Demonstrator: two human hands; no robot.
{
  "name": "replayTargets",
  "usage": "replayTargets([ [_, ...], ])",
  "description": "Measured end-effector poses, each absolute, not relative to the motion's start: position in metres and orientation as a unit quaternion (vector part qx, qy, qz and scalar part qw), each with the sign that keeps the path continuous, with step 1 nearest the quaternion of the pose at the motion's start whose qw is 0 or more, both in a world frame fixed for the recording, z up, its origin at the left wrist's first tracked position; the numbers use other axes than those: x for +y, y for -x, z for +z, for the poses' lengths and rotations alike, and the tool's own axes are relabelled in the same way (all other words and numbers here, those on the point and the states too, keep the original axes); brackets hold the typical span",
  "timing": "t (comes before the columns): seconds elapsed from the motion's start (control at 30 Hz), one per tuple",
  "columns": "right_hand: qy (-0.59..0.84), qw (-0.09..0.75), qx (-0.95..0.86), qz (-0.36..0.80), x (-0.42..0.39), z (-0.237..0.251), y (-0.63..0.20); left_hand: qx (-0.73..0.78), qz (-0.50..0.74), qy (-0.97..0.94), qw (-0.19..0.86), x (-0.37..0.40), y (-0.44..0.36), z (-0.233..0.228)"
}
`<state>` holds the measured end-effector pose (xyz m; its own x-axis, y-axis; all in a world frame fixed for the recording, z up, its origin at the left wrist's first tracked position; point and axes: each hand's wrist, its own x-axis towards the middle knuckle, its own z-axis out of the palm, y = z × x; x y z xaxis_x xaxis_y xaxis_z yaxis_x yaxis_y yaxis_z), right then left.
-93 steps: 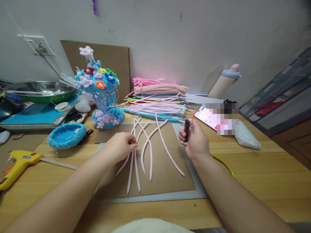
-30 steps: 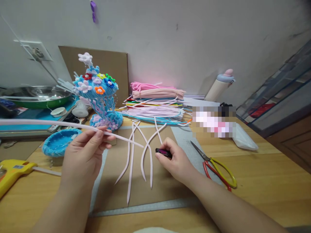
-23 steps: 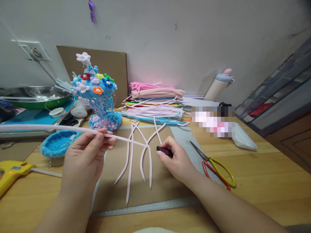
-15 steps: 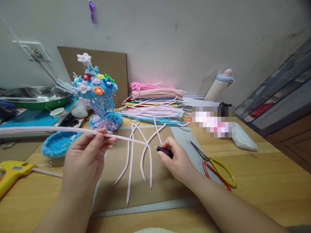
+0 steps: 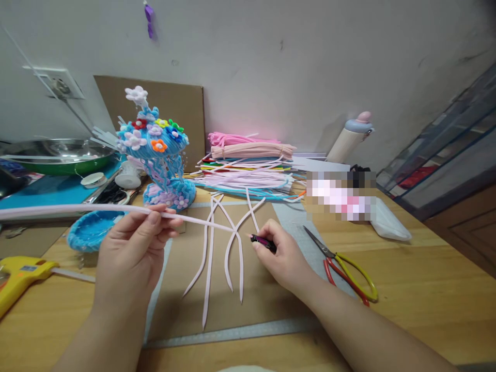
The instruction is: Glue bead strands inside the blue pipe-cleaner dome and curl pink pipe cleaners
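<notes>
Head view: left hand [image 5: 129,256] pinching fuzzy pink stem [image 5: 77,209]; right hand [image 5: 284,258] gripping lighter [image 5: 263,243]

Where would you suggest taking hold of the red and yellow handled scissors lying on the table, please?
Take the red and yellow handled scissors by the handle loops, coming from above on the near right side. They lie flat on the wooden table, closed blades pointing away toward the back left, loops nearest and clear. The right hand, which holds a small dark lighter, is closest.

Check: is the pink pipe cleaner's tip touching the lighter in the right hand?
Cannot tell. In the head view the pipe cleaner tip ends right at the lighter nozzle; no gap or contact is plain.
</notes>
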<state>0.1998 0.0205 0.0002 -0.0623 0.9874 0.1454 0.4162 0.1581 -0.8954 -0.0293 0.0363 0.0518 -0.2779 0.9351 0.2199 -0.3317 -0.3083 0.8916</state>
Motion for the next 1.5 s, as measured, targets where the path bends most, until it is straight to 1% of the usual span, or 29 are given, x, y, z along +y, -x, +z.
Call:
replayTargets([
  [0.63,0.548,0.406,-0.642,0.352,0.018,0.000,-0.200,0.382,0.706,-0.398,0.444,0.036,0.029,0.052],
  [0.87,0.537,0.431,-0.621,0.375,0.021,-0.001,-0.202,0.390,0.706,-0.392,0.442,0.035,0.028,0.054],
  [1.03,0.523,0.487,-0.569,0.406,0.024,0.001,-0.210,0.385,0.705,-0.401,0.441,0.036,0.030,0.053],
  [1.13,0.520,0.535,-0.517,0.419,0.029,0.003,-0.216,0.411,0.669,-0.407,0.467,0.040,0.032,0.051],
  [1.23,0.509,0.568,-0.480,0.433,0.035,0.001,-0.219,0.459,0.584,-0.418,0.523,0.044,0.031,0.047],
  [1.37,0.497,0.580,-0.460,0.453,0.039,-0.003,-0.221,0.509,0.450,-0.442,0.585,0.048,0.019,0.034],
  [1.5,0.491,0.579,-0.449,0.471,0.038,-0.004,-0.220,0.547,0.372,-0.465,0.588,0.054,0.010,0.015],
])
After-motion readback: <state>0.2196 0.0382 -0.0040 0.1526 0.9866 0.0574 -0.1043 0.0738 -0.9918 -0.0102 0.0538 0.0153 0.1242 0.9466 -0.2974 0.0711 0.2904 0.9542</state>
